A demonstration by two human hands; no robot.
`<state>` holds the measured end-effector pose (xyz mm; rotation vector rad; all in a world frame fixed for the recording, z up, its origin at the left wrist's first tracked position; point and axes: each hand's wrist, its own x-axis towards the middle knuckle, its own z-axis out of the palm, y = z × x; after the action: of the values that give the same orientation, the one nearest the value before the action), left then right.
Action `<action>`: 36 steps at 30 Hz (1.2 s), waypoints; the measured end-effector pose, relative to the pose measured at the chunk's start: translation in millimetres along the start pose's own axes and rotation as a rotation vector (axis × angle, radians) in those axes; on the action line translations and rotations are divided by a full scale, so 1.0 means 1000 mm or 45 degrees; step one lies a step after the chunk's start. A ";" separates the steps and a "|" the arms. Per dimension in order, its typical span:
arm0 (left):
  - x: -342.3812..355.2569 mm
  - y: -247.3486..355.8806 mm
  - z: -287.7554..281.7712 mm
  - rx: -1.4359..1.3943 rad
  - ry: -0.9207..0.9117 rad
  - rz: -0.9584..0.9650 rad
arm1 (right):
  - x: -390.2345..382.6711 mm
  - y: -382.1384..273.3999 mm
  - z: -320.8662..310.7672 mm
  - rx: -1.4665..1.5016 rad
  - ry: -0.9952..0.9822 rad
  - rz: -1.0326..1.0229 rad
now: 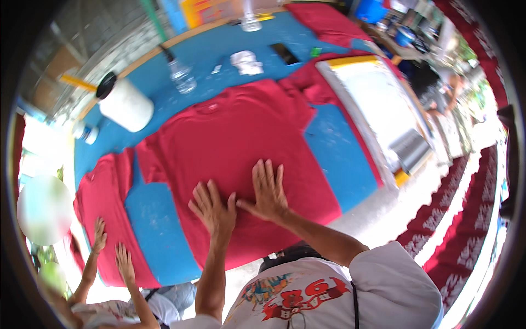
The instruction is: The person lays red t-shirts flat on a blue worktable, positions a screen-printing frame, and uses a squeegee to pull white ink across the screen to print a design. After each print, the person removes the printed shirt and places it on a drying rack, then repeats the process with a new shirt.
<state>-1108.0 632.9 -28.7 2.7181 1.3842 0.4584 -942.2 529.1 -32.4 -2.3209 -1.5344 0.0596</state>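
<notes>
The left hand (213, 210) and right hand (267, 193) rest palm-down, fingers spread, on the lower front of the middle red shirt (239, 137) across the blue bench (159, 233), where light, even outward strokes should smooth creases best.

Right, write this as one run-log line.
left hand: spread on red shirt | right hand: spread on same shirt | shirt: laid out on blue table
</notes>
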 end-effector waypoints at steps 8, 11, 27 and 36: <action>-0.165 -0.037 -0.039 0.111 -0.019 -0.146 | -0.152 0.029 -0.052 0.015 -0.020 0.044; -0.178 -0.046 -0.038 -0.019 -0.044 -0.310 | -0.169 0.028 -0.061 -0.057 -0.173 0.100; 0.067 0.280 -0.073 -2.101 0.886 -0.084 | -0.158 0.052 -0.200 0.449 0.755 -0.440; 0.071 0.558 -0.103 -2.127 0.959 -0.226 | -0.218 0.224 -0.326 0.576 0.774 -0.256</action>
<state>-662.1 348.0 189.0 1.0314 0.5784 1.6758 -759.8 167.9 167.1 -1.6198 -1.2635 -0.2925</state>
